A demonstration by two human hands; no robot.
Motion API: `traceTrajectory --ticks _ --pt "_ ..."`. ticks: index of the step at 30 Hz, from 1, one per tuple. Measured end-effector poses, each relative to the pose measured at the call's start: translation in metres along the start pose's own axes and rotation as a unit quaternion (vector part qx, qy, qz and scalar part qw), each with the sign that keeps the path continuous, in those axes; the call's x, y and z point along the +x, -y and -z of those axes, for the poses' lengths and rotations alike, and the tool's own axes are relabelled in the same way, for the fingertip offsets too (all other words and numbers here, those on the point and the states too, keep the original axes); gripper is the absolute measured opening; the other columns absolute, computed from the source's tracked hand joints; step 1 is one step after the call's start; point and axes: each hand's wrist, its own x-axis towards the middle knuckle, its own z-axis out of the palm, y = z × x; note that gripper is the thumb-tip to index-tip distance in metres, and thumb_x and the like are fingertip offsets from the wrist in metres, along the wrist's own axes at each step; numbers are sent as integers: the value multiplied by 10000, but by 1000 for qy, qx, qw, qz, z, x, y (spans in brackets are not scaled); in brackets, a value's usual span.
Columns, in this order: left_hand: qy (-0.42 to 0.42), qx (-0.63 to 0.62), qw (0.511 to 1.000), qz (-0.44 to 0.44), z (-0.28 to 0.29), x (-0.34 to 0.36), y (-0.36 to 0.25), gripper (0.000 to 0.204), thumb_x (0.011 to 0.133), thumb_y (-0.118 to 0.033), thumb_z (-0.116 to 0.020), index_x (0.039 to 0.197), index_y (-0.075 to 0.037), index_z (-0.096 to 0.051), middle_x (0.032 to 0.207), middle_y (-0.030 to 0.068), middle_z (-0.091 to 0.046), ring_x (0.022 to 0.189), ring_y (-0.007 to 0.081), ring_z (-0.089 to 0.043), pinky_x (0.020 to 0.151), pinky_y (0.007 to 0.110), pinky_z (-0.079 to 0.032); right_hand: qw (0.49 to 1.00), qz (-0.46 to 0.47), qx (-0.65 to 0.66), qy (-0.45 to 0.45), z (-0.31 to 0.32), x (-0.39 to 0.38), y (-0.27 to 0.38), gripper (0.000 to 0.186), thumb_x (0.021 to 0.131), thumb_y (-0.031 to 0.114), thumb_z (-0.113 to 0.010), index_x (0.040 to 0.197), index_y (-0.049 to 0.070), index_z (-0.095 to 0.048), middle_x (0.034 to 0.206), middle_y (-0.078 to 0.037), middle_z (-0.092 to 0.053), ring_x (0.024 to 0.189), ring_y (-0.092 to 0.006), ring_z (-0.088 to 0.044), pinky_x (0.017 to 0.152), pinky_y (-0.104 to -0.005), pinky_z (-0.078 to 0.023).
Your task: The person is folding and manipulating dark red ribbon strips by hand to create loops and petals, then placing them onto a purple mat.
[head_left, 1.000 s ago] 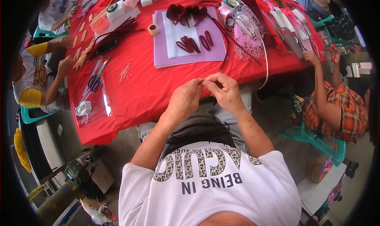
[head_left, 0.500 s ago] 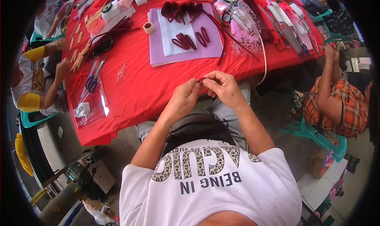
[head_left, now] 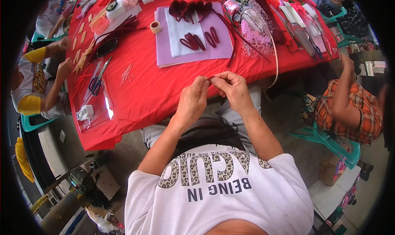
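My left hand [head_left: 193,99] and my right hand [head_left: 234,93] meet at the near edge of the red-covered table [head_left: 135,95], fingertips pinched on a small, thin dark red piece [head_left: 210,79], mostly hidden by the fingers. Just beyond them, a lilac sheet [head_left: 218,54] with a pale sheet [head_left: 175,45] on it carries maroon looped pieces [head_left: 193,42] and shaped maroon pieces [head_left: 189,10]. A cream tape roll [head_left: 155,27] sits to their left, and long maroon strips [head_left: 247,45] lie to their right.
Scissors [head_left: 95,84] and a clear plastic sheet [head_left: 105,107] lie at left, near wooden clips [head_left: 80,58] and a phone [head_left: 107,49]. Pink mesh [head_left: 255,33] and long tools [head_left: 304,41] are at right. Co-workers sit on both sides [head_left: 39,82] [head_left: 349,107].
My joined hands have shifted slightly up and left over the last second, still pinched. The co-worker at right has moved their raised hands.
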Motion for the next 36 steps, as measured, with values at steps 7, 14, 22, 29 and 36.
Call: traceTrajectory --ticks 7,14,22,29,36 --pt "43 -78 995 53 1 1 0 218 926 -173 -464 957 29 -538 619 44 -526 569 94 -478 520 261 -397 999 -15 31 5 5 3 -6 104 810 125 -652 855 35 -625 706 21 -596 555 -14 -469 496 -157 -378" --pt "80 -67 992 72 2 2 4 245 929 -201 -454 970 22 -546 625 38 -530 568 87 -495 513 239 -399 999 18 45 -16 2 3 -13 50 823 91 -609 813 41 -612 668 38 -560 551 -3 -440 484 -158 -350" --pt "130 -278 931 195 23 12 8 363 958 -282 -371 1122 2 -526 709 64 -577 620 108 -549 567 227 -454 993 15 94 -67 6 10 -9 31 815 82 -602 801 54 -600 626 40 -515 505 -14 -408 453 -171 -316" --pt "157 -269 926 215 55 9 14 528 946 -383 -340 1131 83 -506 842 155 -627 689 170 -588 682 291 -484 974 19 210 -80 22 15 -13 40 808 62 -620 814 74 -582 647 23 -534 490 -36 -451 447 -190 -334" --pt "157 -228 937 212 51 5 26 313 926 -238 -482 1067 30 -562 787 80 -640 632 101 -582 599 226 -481 975 16 205 -85 18 13 -21 48 814 71 -619 820 82 -573 658 27 -533 483 -35 -449 440 -192 -336"
